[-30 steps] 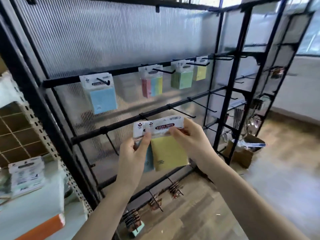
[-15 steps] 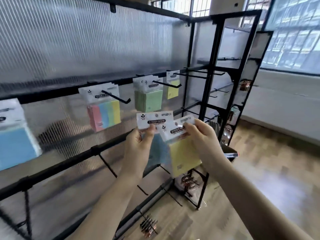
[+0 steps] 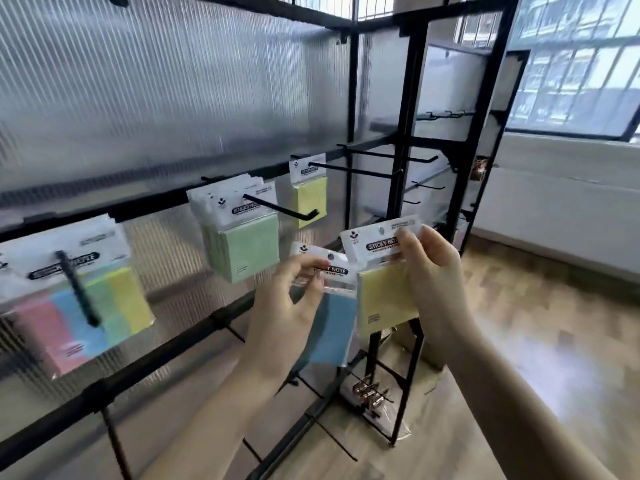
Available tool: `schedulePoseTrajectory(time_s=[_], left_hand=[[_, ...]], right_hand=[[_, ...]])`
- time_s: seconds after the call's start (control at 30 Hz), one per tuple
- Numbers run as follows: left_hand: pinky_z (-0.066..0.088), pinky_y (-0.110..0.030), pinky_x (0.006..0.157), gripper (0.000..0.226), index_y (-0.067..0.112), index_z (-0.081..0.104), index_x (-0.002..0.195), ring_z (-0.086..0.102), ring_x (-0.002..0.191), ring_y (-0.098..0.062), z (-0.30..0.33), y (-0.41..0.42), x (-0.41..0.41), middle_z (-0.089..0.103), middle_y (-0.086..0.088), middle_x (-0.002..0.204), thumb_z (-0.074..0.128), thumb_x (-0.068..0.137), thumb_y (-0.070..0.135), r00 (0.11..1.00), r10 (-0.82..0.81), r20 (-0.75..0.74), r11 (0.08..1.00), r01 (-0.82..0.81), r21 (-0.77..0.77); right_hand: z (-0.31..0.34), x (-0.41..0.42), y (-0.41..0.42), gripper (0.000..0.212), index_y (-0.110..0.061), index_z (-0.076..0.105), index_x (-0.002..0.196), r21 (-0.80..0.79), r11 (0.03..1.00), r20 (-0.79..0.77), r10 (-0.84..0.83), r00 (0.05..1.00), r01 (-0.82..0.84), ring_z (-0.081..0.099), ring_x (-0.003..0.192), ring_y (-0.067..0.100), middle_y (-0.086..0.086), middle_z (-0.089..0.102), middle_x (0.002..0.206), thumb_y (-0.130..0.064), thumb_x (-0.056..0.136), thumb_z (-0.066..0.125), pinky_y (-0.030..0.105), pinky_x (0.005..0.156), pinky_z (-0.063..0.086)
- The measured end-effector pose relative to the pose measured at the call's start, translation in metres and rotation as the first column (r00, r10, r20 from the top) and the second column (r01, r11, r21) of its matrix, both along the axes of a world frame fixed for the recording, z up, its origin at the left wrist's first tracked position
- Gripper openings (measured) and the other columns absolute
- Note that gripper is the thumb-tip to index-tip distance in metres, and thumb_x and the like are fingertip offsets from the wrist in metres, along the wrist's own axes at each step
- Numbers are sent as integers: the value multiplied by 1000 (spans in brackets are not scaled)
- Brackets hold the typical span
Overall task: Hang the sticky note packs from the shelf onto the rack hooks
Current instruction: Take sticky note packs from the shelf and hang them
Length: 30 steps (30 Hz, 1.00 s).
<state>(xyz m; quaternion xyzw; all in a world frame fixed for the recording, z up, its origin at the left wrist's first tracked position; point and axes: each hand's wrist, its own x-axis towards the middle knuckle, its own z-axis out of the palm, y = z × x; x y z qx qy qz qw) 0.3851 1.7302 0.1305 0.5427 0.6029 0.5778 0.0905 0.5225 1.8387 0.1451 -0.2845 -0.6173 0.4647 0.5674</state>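
left hand [image 3: 287,299]: raised, fingers pinching blue pack [image 3: 332,327] by its header
right hand [image 3: 433,271]: at 3 o'clock, pinching yellow pack [image 3: 384,296], higher

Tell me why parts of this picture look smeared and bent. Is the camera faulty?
Head view: the multicoloured sticky note pack hanging at far left is streaked by motion blur; the yellow sticky note pack in the right hand is sharper, its label readable; the black metal rack bars bow from wide-angle distortion; the barred window is overexposed by daylight.
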Motion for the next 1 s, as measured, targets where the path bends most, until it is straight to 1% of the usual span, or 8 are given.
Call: schedulePoseTrajectory(time_s=[0.13,0.23,0.33,0.47,0.6,0.77,0.9,1.0], left_hand=[[39,-2,70,8,35,64,95,59,86,9,12,35,8,65,28,93,58,90,35,1000,-5,10,1000,5,-6],[40,-2,67,29,32,65,96,60,81,7,22,60,18,66,25,91,48,84,52,1000,-18,18,1000,17,26],[41,-4,64,42,27,67,91,63,75,2,32,85,25,70,17,85,41,84,60,1000,-8,-19,998,9,55],[36,-4,55,47,33,60,68,57,60,5,49,112,33,62,24,63,38,76,73,978,143,-150,985,-127,115],[27,-11,44,45,33,47,53,40,43,-2,54,131,36,46,18,47,50,82,66,914,299,-275,952,-266,152],[22,-15,45,52,10,59,58,33,43,-7,49,142,38,37,9,47,53,93,49,882,394,-259,917,-360,171],[21,-14,46,48,27,38,50,31,44,-4,53,144,48,33,10,47,55,92,45,854,459,-246,886,-419,199],[21,-20,46,48,22,43,50,31,45,-8,55,147,51,34,7,47,54,91,44,800,532,-278,846,-489,212]], right_hand=[[8,0,36,31,-21,56,63,78,997,-44,-11,999,15,47,56,6,-10,55,60,-40,86,60,19,52,37],[15,2,67,32,-28,56,56,108,994,-67,-13,998,20,43,52,1,-14,51,54,-39,85,62,14,50,35],[22,3,95,31,-25,59,58,109,994,-82,18,996,-9,47,55,4,-9,56,57,-42,82,64,17,51,37],[30,-1,125,35,-9,57,66,155,979,-53,143,988,-134,50,55,10,4,58,60,-38,84,65,21,51,39],[31,-7,142,35,-2,58,70,193,948,-12,260,966,-253,51,53,8,11,60,61,-30,88,65,18,50,39],[34,-6,156,30,-8,63,73,220,884,0,422,907,-412,52,54,5,4,61,61,-35,87,61,14,49,38],[33,-11,171,28,-10,61,70,230,837,-7,512,859,-497,49,53,-1,-6,60,58,-26,93,61,9,49,35],[31,-20,182,37,-2,59,72,238,812,21,544,839,-533,47,55,4,2,60,61,-34,91,60,13,49,34]])
